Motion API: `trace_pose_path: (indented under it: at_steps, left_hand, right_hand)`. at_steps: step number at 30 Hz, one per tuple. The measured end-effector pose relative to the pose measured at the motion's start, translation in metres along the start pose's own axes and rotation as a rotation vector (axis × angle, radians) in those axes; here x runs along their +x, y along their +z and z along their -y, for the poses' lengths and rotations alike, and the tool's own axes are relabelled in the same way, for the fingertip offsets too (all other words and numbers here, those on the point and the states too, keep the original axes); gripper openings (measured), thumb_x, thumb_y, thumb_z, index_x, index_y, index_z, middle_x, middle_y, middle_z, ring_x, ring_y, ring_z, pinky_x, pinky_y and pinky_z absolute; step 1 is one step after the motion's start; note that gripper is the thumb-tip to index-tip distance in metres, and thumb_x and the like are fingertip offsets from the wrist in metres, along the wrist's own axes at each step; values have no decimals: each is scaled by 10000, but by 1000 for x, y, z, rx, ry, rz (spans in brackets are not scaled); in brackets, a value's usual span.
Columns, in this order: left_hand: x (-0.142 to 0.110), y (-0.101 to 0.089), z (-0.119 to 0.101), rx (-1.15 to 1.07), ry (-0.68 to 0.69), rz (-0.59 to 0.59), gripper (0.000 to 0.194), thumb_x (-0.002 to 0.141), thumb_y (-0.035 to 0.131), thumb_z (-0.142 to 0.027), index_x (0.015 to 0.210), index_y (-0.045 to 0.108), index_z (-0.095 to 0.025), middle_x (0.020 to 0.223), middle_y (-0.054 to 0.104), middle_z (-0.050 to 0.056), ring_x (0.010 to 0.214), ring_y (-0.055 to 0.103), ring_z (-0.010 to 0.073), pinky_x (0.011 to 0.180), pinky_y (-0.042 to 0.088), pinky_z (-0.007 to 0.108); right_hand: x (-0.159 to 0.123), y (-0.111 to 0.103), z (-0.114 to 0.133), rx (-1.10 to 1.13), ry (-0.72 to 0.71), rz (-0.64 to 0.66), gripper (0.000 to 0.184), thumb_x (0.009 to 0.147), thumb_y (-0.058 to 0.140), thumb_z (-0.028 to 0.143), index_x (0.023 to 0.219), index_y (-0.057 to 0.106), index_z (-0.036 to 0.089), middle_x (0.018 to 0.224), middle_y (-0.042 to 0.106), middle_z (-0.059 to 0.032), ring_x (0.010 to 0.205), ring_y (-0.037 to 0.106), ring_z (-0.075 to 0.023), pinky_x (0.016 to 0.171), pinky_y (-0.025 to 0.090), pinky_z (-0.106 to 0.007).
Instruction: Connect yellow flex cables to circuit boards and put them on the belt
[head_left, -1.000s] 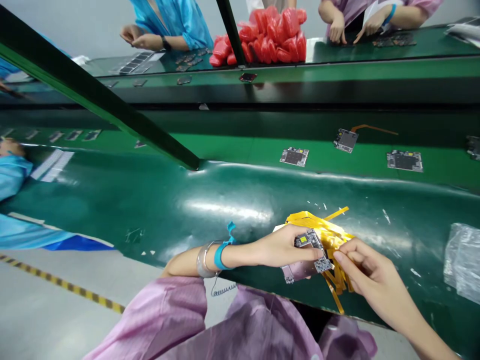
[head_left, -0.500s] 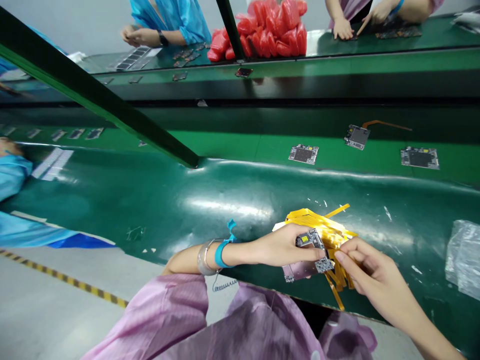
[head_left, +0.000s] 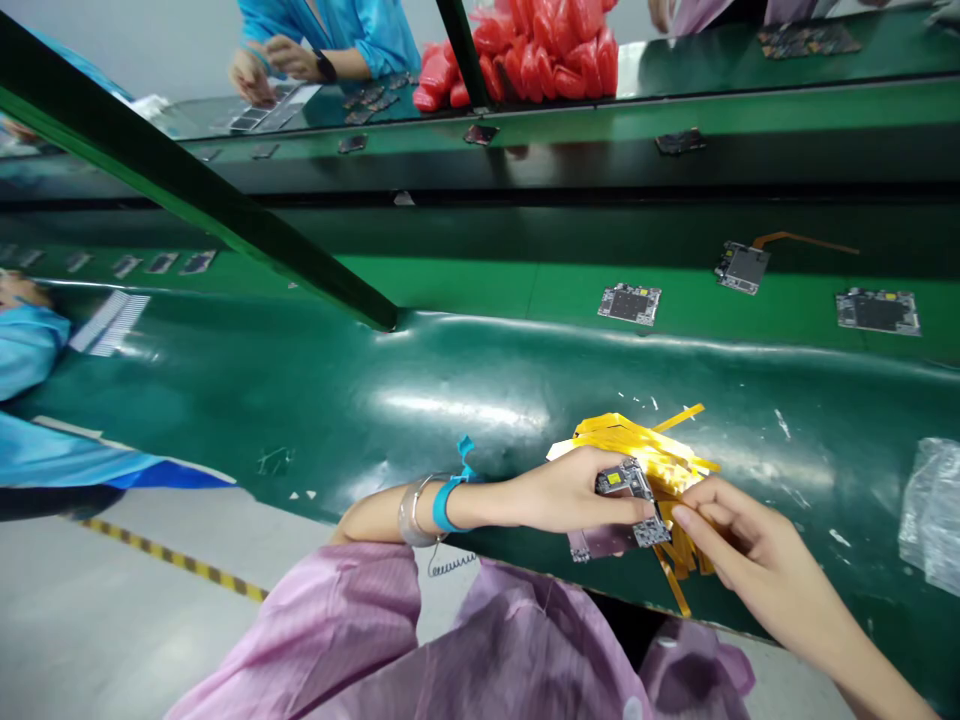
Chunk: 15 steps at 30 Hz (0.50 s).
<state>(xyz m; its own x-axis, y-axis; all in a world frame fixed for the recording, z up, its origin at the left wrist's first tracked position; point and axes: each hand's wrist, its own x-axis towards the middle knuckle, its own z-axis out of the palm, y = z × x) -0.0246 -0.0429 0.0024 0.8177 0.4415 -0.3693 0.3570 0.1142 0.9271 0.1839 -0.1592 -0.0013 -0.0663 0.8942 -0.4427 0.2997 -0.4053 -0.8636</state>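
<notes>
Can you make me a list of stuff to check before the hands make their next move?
1. Left hand has hold of the circuit board: ok.
2. Right hand is close to the board: ok, its fingertips are beside the board's edge.
3. Right fingers are pinching something: cannot tell, the tips hide it.
4. Yellow strips are near both hands: ok.
5. Blue wristband is on the left wrist: ok.
6. Bench is free of scraps: not ok, little white scraps lie around.

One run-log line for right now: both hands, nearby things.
left hand: holds circuit board | right hand: fingertips by yellow strips, hold unclear | beyond: more boards on green belt | right side: clear plastic
</notes>
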Motion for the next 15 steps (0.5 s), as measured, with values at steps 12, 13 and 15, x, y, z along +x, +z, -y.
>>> trace_pose_path:
  at_steps: [12, 13, 15]
  left_hand:
    - [3, -2, 1, -63, 18, 16, 300, 859, 739, -422, 970, 720, -144, 920, 733, 27, 845, 638, 164, 799, 503, 277]
    - [4, -2, 1, -69, 31, 11, 299, 861, 739, -413, 997, 729, -147, 957, 742, 32, 885, 646, 174, 827, 508, 283]
    - [6, -2, 2, -85, 43, 8, 309, 858, 746, -407, 1029, 739, -150, 1009, 751, 40, 945, 652, 193, 866, 517, 296]
  right_hand:
    - [5, 0, 7, -3, -41, 23, 344, 984, 552, 515, 792, 597, 234, 596, 358, 72, 537, 342, -122, 509, 314, -248]
    - [5, 0, 7, -1, -45, 23, 342, 985, 552, 515, 797, 601, 234, 593, 353, 73, 531, 333, -120, 502, 304, -248]
    - [6, -1, 7, -2, -48, 26, 343, 989, 553, 519, 810, 611, 232, 596, 349, 74, 529, 321, -118, 496, 287, -248]
